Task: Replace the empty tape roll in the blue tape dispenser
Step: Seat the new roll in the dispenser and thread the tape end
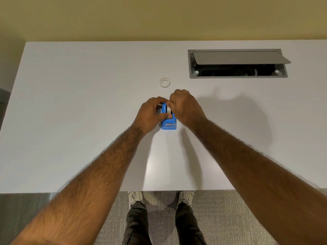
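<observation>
White table [70,103] bearing blue tape dispenser [169,125], small white ring [165,82]

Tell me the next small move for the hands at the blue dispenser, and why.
Probably lift the right hand a little to draw the white roll out of the blue dispenser. Both hands close on it, the left hand steadying its side, while a white tape ring lies apart on the table. Whether the gripped roll is empty cannot be told.
</observation>
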`<action>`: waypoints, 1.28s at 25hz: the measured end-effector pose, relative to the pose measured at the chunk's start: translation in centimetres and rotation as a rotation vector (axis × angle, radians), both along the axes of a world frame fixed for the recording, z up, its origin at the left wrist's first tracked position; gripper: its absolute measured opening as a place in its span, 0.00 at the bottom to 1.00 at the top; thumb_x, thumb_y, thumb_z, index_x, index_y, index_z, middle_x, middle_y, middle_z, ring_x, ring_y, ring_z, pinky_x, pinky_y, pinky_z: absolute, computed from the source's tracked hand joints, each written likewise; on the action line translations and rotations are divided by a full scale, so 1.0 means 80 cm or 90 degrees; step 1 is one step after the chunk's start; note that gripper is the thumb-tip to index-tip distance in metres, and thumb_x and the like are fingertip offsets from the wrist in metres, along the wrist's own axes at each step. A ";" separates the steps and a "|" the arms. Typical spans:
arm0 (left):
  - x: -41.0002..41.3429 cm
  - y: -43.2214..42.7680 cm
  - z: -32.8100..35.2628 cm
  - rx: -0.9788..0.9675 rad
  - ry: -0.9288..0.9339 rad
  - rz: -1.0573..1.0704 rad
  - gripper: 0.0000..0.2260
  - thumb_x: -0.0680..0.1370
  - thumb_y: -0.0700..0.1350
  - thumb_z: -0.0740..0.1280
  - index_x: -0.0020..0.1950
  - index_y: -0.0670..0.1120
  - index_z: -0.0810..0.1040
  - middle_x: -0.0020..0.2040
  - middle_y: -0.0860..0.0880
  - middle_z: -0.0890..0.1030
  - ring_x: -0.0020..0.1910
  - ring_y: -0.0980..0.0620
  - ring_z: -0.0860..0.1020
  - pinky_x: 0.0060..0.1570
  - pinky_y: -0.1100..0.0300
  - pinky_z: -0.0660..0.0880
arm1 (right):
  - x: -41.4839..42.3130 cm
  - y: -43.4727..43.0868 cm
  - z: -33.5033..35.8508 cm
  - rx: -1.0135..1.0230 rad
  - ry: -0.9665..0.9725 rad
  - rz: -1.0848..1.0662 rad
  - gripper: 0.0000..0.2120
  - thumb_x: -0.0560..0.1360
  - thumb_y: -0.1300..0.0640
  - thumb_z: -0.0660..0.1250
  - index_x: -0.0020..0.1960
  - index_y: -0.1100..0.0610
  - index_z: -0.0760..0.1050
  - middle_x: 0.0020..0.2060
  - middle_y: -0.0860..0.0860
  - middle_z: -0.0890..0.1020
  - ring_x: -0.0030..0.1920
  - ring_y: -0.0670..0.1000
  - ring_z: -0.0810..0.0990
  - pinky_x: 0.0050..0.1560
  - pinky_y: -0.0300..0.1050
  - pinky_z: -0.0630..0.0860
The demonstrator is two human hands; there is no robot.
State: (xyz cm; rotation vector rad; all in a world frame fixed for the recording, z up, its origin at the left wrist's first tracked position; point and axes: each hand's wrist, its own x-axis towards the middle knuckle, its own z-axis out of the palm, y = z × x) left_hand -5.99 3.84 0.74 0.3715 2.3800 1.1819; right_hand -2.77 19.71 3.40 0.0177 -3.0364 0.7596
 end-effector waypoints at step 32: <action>-0.001 -0.001 0.003 0.001 -0.015 0.013 0.22 0.70 0.45 0.81 0.61 0.49 0.80 0.58 0.50 0.82 0.55 0.49 0.81 0.58 0.59 0.77 | -0.007 0.009 0.002 -0.074 -0.042 -0.033 0.10 0.77 0.59 0.63 0.45 0.66 0.78 0.40 0.61 0.81 0.38 0.53 0.75 0.45 0.49 0.78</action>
